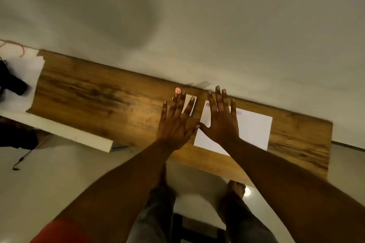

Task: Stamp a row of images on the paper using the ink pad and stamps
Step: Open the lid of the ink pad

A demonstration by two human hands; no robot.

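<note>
A white sheet of paper [254,130] lies on the wooden table top [94,92], with small round stamped marks along its far edge, one [239,112] clear to the right of my fingers. My right hand [221,122] hovers flat over the paper's left part, fingers spread, holding nothing. My left hand [175,124] is spread just left of it, thumbs nearly touching, over a small pale rectangular object [192,102] that is mostly hidden. A small pink round stamp [178,90] stands beyond my left fingertips.
The table stands against a pale wall. At its left end lie white papers [25,77] and a black object [13,83], with a thin red cord behind. A white shelf edge [59,130] runs below. My bare feet and trousers show on the glossy floor.
</note>
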